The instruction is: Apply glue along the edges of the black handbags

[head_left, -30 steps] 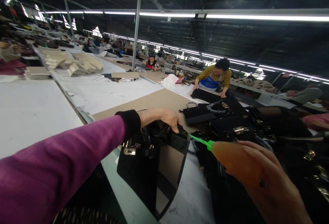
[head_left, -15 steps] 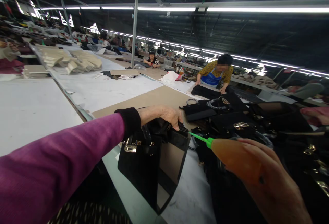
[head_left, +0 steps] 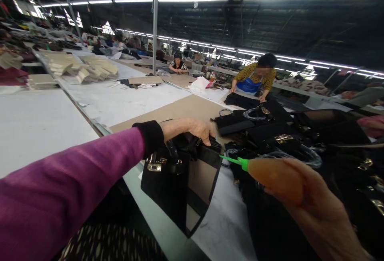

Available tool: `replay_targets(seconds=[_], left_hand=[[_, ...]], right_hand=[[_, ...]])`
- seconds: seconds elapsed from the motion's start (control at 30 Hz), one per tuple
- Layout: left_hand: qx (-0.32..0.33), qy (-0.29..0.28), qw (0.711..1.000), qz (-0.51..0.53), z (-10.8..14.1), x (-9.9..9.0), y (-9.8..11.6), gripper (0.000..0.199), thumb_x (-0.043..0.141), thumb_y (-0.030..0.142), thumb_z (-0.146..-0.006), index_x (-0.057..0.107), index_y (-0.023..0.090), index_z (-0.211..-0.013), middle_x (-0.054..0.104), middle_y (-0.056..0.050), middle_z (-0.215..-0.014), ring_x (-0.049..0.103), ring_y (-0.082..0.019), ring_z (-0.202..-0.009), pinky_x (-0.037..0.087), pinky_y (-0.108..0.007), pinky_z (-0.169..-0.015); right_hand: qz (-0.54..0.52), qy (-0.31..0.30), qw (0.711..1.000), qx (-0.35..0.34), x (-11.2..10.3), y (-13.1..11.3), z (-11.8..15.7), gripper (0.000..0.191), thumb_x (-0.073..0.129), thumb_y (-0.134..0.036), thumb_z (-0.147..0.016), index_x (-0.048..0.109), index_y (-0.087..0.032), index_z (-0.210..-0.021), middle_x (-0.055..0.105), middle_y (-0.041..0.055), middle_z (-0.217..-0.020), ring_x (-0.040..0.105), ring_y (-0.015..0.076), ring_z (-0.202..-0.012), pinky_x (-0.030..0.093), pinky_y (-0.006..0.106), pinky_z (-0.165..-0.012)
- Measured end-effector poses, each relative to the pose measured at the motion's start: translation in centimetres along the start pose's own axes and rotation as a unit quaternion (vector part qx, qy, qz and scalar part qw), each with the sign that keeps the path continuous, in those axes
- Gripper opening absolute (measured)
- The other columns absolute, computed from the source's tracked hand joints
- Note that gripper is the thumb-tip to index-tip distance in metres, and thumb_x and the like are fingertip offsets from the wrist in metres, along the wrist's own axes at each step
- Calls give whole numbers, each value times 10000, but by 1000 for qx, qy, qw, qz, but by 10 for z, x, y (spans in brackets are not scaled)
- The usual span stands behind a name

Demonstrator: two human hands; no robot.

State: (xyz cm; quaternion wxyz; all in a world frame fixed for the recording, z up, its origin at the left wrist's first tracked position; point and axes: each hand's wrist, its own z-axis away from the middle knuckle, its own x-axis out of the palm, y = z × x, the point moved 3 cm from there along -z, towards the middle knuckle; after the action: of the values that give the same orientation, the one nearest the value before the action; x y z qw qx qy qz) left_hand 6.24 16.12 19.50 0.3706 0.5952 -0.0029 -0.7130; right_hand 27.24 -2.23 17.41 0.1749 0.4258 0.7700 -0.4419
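My left hand [head_left: 201, 130] grips the top edge of a black handbag [head_left: 168, 187], its fingers closed over the rim. The bag stands tilted at the table edge, with a gold-coloured clasp on its front and one side open, showing a beige lining. In my right hand [head_left: 315, 201] is an orange-brown squeeze bottle [head_left: 274, 177] with a thin green nozzle [head_left: 234, 160]. The nozzle's tip is at the bag's open side edge, just below my left fingers; whether it touches cannot be made out.
Several black bags [head_left: 280, 137] with gold clasps and plastic-wrapped handles pile up at the right. A co-worker [head_left: 255, 77] in a blue apron handles black pieces beyond them. Beige stacks [head_left: 84, 67] lie on the far left of the white table [head_left: 141, 99]. A post [head_left: 155, 25] rises behind.
The view has tilted down slightly. Both hands keep their holds. The bottle now lies more level, its nozzle tip still close to the bag's edge.
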Motion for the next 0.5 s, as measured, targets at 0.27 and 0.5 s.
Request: replay_targets(seconds=[0.27, 0.5], left_hand=[[-16, -2, 999, -30, 2, 0, 7, 229, 595, 145, -740, 670, 128, -955, 661, -2, -788, 546, -128, -709, 406, -199, -676], [-4, 17, 1000, -22, 1, 2, 8, 245, 614, 144, -701, 690, 153, -934, 662, 7, -769, 545, -143, -711, 410, -229, -728]], right_hand=[[5, -27, 999, 40, 0, 4, 8, 658, 653, -621, -627, 468, -362, -1202, 549, 23, -1150, 565, 330, -943, 418, 513, -900], [0, -20, 999, 47, -1, 0, 18, 667, 650, -667, -581, 524, -314, -1133, 599, 51, -1046, 602, 327, -837, 460, 517, -844]])
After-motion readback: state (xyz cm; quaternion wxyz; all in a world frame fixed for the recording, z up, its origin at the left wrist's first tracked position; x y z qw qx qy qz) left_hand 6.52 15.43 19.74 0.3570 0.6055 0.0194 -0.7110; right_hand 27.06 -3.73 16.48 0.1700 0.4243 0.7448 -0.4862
